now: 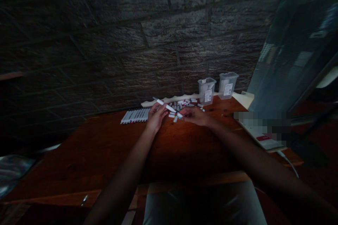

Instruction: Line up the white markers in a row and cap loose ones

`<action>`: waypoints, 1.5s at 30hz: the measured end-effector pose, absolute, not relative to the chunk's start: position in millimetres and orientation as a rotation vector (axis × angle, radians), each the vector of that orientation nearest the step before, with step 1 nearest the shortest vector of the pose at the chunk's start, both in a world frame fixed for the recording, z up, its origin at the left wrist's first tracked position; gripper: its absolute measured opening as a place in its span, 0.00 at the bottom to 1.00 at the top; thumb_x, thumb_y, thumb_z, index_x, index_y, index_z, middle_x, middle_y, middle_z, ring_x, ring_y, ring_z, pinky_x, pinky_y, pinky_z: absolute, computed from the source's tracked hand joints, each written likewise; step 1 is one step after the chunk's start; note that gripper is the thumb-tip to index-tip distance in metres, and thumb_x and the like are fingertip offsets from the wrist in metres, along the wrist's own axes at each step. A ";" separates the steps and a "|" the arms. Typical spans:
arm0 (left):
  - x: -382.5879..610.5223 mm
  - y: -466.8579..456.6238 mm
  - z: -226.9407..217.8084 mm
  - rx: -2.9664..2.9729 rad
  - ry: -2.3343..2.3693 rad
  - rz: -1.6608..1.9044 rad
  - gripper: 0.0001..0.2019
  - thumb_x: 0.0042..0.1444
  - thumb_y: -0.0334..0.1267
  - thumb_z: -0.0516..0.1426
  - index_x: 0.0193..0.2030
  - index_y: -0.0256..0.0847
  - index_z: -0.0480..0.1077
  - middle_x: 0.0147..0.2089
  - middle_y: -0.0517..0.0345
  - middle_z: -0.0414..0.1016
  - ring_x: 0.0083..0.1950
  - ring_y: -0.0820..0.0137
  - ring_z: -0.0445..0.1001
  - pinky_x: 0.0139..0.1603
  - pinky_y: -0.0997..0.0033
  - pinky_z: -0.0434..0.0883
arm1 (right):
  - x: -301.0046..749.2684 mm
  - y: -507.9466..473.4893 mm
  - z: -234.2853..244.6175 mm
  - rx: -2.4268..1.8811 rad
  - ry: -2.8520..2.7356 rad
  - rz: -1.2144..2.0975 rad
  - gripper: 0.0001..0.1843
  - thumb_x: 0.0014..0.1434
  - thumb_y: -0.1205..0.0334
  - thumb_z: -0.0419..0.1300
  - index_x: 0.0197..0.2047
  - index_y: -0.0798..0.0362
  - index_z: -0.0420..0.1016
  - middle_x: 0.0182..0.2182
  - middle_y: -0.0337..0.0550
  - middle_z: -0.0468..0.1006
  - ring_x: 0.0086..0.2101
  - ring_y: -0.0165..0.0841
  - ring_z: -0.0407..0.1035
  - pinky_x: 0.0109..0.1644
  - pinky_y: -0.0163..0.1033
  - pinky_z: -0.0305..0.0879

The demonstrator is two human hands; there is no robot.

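Left hand (155, 116) holds a marker (167, 105); right hand (194, 115) pinches a cap (180, 115).
The marker slants between the hands, lower end just beside the cap; loose caps (182, 102) lie beyond, a marker row (135, 115) left, two tubs (207, 90) behind right.

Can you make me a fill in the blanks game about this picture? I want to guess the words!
1. Of the left hand and the right hand, the one that holds the long white marker is the ____ one.
2. Beside that hand, more white ____ lie side by side in a neat row.
3. Standing on the table near the wall are ____ clear tubs.
4. The table is made of ____.

Missing words: left; markers; two; wood
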State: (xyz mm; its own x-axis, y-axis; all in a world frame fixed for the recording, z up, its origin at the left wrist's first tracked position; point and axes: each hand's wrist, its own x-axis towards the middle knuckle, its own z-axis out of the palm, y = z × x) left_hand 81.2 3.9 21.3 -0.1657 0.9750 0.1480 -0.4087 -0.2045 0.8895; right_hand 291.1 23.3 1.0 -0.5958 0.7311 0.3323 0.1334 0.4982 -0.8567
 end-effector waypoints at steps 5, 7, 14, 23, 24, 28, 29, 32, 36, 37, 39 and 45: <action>84.7 1.2 21.9 0.979 0.867 1.541 0.18 0.41 0.35 0.70 0.41 0.41 0.73 0.38 0.60 0.80 0.36 0.74 0.78 0.35 0.78 0.71 | 289.0 23.5 0.2 -0.719 -2.001 1.111 0.08 0.55 0.63 0.62 0.40 0.54 0.75 0.38 0.42 0.81 0.39 0.32 0.74 0.50 0.43 0.70; 84.8 0.4 22.5 0.997 0.866 1.550 0.18 0.40 0.35 0.70 0.40 0.41 0.73 0.38 0.59 0.80 0.35 0.74 0.78 0.33 0.79 0.71 | 289.4 23.2 1.1 -0.716 -1.992 1.116 0.09 0.55 0.63 0.62 0.41 0.54 0.75 0.40 0.43 0.81 0.40 0.32 0.74 0.50 0.43 0.70; 88.2 -2.1 19.9 1.214 0.910 1.454 0.18 0.41 0.37 0.69 0.41 0.39 0.75 0.38 0.56 0.80 0.37 0.71 0.77 0.32 0.78 0.71 | 290.3 22.7 1.8 -0.702 -2.003 1.088 0.09 0.56 0.62 0.61 0.40 0.53 0.78 0.39 0.41 0.81 0.39 0.32 0.74 0.48 0.41 0.69; 85.7 0.4 15.9 1.384 0.952 1.412 0.19 0.43 0.43 0.68 0.42 0.39 0.76 0.42 0.54 0.80 0.44 0.65 0.77 0.48 0.66 0.71 | 287.1 25.4 -5.9 -0.576 -1.936 1.135 0.15 0.55 0.54 0.63 0.43 0.53 0.75 0.33 0.40 0.77 0.32 0.30 0.70 0.37 0.36 0.67; 85.8 0.8 14.7 1.401 0.955 1.405 0.19 0.43 0.43 0.68 0.43 0.39 0.76 0.43 0.54 0.80 0.45 0.65 0.77 0.49 0.66 0.71 | 286.3 24.6 -6.1 -0.575 -1.936 1.115 0.15 0.55 0.54 0.63 0.43 0.53 0.75 0.33 0.40 0.77 0.32 0.29 0.69 0.36 0.36 0.66; 88.5 1.3 10.8 1.469 0.972 1.388 0.17 0.45 0.44 0.67 0.41 0.39 0.77 0.46 0.54 0.80 0.48 0.64 0.76 0.53 0.64 0.69 | 285.2 23.4 -5.8 -0.560 -1.977 1.020 0.14 0.58 0.53 0.60 0.44 0.52 0.75 0.33 0.39 0.76 0.32 0.29 0.69 0.36 0.35 0.66; 89.4 1.4 10.2 1.481 0.985 1.392 0.17 0.46 0.45 0.66 0.41 0.39 0.77 0.46 0.53 0.80 0.48 0.64 0.76 0.54 0.64 0.68 | 285.8 24.1 -5.8 -0.566 -1.985 1.007 0.14 0.58 0.53 0.59 0.44 0.52 0.75 0.32 0.39 0.76 0.31 0.29 0.69 0.35 0.35 0.66; 90.3 2.7 8.5 1.485 1.060 1.438 0.18 0.47 0.47 0.65 0.42 0.39 0.77 0.46 0.51 0.80 0.49 0.64 0.75 0.51 0.65 0.69 | 288.7 28.8 -7.5 -0.624 -1.956 1.008 0.14 0.59 0.52 0.58 0.42 0.52 0.74 0.28 0.37 0.75 0.28 0.29 0.68 0.33 0.35 0.66; 86.2 7.3 5.2 1.437 1.210 1.509 0.21 0.46 0.54 0.64 0.40 0.38 0.77 0.43 0.50 0.80 0.46 0.63 0.76 0.43 0.68 0.71 | 292.4 37.9 -12.3 -0.722 -1.809 1.091 0.14 0.59 0.51 0.59 0.41 0.52 0.70 0.27 0.38 0.76 0.26 0.30 0.71 0.30 0.36 0.69; 84.7 8.6 4.4 1.421 1.239 1.522 0.22 0.46 0.55 0.63 0.39 0.38 0.76 0.41 0.50 0.81 0.44 0.63 0.77 0.40 0.68 0.71 | 293.1 40.0 -13.4 -0.740 -1.757 1.132 0.14 0.58 0.51 0.60 0.41 0.52 0.69 0.28 0.39 0.76 0.26 0.30 0.72 0.30 0.37 0.70; 82.4 10.7 3.3 1.402 1.277 1.541 0.23 0.45 0.57 0.63 0.37 0.38 0.76 0.38 0.51 0.80 0.41 0.64 0.77 0.37 0.70 0.70 | 294.1 43.7 -14.8 -0.766 -1.648 1.230 0.14 0.57 0.53 0.61 0.42 0.51 0.66 0.31 0.40 0.77 0.28 0.31 0.74 0.30 0.37 0.72; 81.7 12.4 1.3 1.437 1.297 1.541 0.23 0.46 0.58 0.62 0.36 0.38 0.76 0.34 0.53 0.80 0.37 0.65 0.77 0.34 0.71 0.70 | 294.3 45.4 -12.3 -0.746 -1.510 1.384 0.18 0.55 0.56 0.64 0.46 0.50 0.64 0.36 0.41 0.79 0.34 0.33 0.76 0.35 0.40 0.76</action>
